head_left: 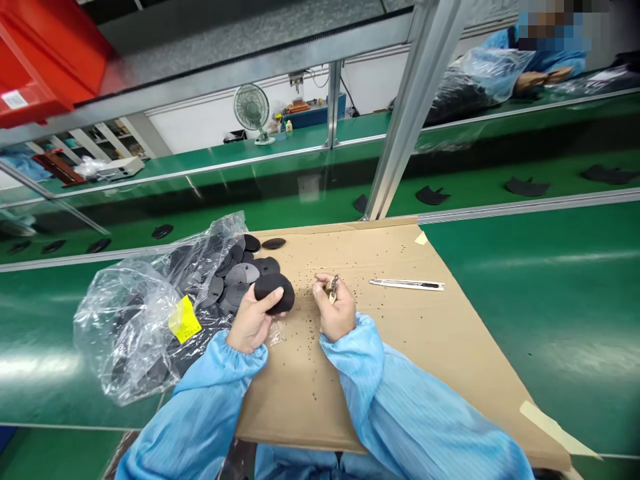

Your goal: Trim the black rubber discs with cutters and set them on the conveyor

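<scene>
Small brassy tool point(333, 287) largely hidden by the fingers of the right grip point(340, 313), exact shape hard to make out; many dark pieces blurred behind the creased plastic of a clear bag point(120, 333); red bin point(45, 60) cut off at top left; co-worker point(573, 61) in blue only partly in view at top right; brown cardboard point(400, 347) spread over the green surface point(575, 287), strewn with tiny dark specks point(315, 398); slim cutter point(407, 285) lying to the right; yellow label point(185, 320) on the bag at left, black discs point(243, 274) heaped beside it; metal post point(413, 100) rising beyond, fan point(251, 108) farther back; left grip point(253, 320) closed around one black oval disc point(277, 293), thumb on top, above the cardboard beside the heap; right grip pinched on the tool, apart from the disc.
</scene>
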Demonstrator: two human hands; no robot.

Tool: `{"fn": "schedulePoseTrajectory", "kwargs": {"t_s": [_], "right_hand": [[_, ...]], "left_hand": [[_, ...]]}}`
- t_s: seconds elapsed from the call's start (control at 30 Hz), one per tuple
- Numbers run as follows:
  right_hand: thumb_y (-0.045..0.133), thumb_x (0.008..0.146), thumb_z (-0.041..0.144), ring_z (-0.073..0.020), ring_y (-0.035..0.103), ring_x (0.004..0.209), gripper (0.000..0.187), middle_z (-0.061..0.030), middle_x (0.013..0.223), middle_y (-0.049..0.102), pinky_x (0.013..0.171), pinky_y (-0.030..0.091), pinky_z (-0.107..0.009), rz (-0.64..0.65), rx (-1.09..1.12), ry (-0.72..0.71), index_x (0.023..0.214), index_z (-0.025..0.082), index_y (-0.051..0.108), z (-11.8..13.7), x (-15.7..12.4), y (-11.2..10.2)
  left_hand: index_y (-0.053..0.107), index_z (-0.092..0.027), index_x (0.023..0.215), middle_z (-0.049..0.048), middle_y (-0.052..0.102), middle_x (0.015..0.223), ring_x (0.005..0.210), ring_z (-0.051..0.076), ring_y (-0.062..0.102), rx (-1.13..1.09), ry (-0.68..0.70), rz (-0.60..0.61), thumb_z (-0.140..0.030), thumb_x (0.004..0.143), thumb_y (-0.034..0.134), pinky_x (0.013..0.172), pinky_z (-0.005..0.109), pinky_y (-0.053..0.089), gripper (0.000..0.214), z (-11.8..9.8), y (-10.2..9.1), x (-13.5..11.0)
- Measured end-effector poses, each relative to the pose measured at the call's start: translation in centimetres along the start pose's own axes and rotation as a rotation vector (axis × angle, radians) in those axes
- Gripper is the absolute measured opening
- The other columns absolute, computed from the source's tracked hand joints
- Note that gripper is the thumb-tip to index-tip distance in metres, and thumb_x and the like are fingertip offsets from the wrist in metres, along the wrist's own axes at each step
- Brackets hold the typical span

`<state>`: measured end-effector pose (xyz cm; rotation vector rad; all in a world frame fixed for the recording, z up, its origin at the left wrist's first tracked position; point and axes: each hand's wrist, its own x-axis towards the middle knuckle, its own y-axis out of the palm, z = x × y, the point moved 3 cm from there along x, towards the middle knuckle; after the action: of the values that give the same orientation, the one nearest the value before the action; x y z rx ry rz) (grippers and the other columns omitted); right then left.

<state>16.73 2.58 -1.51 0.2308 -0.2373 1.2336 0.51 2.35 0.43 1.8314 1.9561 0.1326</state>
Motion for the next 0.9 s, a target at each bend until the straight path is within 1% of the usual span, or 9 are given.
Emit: {"fn": "schedulePoseTrajectory", "kwargs": {"t_s": [0.1,0.17,0.23,0.3,0.37,0.43,0.53,0.63,0.9], "right_hand": [[0.058,0.077,0.034,-0.0156,0.058,0.065,0.024,-0.0033,0.073,0.062,0.066,0.049,-0.030,-0.090,0.002,0.065,0.091,0.015,0.061,-1.1,0.8,-0.3],[0.059,0.076,0.034,-0.0153,0.057,0.064,0.023,-0.0027,0.072,0.061,0.064,0.049,-0.030,-0.094,0.014,0.078,0.090,0.015,0.061,-1.2,0.9,-0.2],[0.059,0.077,0.033,-0.0147,0.056,0.063,0.021,-0.0018,0.070,0.060,0.064,0.049,-0.029,-0.079,0.014,0.074,0.090,0.016,0.061,-1.1,0.8,0.1],[0.058,0.077,0.031,-0.0145,0.056,0.063,0.020,-0.0017,0.070,0.060,0.064,0.048,-0.028,-0.065,0.008,0.063,0.089,0.016,0.061,-0.8,0.6,0.2],[0.058,0.077,0.031,-0.0145,0.056,0.063,0.019,-0.0019,0.070,0.060,0.064,0.048,-0.028,-0.050,0.007,0.061,0.089,0.016,0.060,-0.7,0.4,0.3],[0.057,0.077,0.030,-0.0145,0.056,0.063,0.019,-0.0020,0.069,0.060,0.063,0.048,-0.027,-0.037,0.005,0.060,0.088,0.016,0.060,-0.5,0.4,0.3],[0.056,0.077,0.030,-0.0147,0.056,0.064,0.018,-0.0021,0.069,0.060,0.064,0.048,-0.028,-0.041,-0.014,0.055,0.087,0.016,0.060,-0.5,0.4,0.3],[0.055,0.079,0.030,-0.0149,0.056,0.064,0.017,-0.0023,0.070,0.060,0.063,0.047,-0.028,-0.069,-0.036,0.062,0.088,0.016,0.060,-0.7,0.2,0.4],[0.050,0.085,0.035,-0.0162,0.052,0.068,0.017,-0.0017,0.072,0.053,0.065,0.043,-0.030,-0.158,-0.033,0.115,0.085,0.019,0.055,-0.3,-0.5,1.0]], "left_hand": [[0.056,-0.020,0.103,0.0045,0.063,0.098,0.076,0.017,0.062,0.120,0.077,0.025,-0.025,0.062,0.076,0.059,0.028,0.052,0.046,-2.5,1.4,0.6],[0.058,-0.018,0.103,0.0058,0.064,0.094,0.074,0.018,0.062,0.287,0.181,0.050,-0.026,0.064,0.074,0.060,0.029,0.052,0.043,-4.4,2.3,2.4],[0.061,-0.017,0.102,0.0066,0.065,0.088,0.074,0.020,0.062,0.546,0.322,0.013,-0.029,0.069,0.070,0.064,0.032,0.052,0.037,-6.3,2.8,5.5],[0.063,-0.016,0.102,0.0081,0.065,0.089,0.084,0.024,0.061,0.881,0.459,-0.114,-0.026,0.073,0.064,0.075,0.036,0.051,0.031,-8.0,3.0,9.3],[0.063,-0.016,0.105,0.0109,0.063,0.096,0.097,0.028,0.058,1.246,0.550,-0.223,-0.021,0.075,0.059,0.089,0.041,0.045,0.030,-9.4,3.3,13.0],[0.061,-0.015,0.112,0.0142,0.058,0.110,0.109,0.030,0.052,1.478,0.581,-0.270,-0.015,0.077,0.053,0.097,0.040,0.039,0.036,-10.0,3.7,16.1],[0.053,-0.011,0.123,0.0200,0.046,0.127,0.118,0.033,0.044,1.610,0.512,-0.280,-0.012,0.073,0.055,0.099,0.041,0.036,0.049,-9.2,4.7,19.3],[0.051,-0.010,0.124,0.0224,0.043,0.130,0.119,0.035,0.044,1.615,0.457,-0.210,-0.017,0.071,0.060,0.099,0.043,0.035,0.054,-6.9,6.8,21.4],[0.055,-0.013,0.120,0.0162,0.059,0.117,0.109,0.028,0.054,1.476,0.464,0.091,-0.037,0.078,0.059,0.093,0.034,0.040,0.048,0.1,17.0,26.4]]}}
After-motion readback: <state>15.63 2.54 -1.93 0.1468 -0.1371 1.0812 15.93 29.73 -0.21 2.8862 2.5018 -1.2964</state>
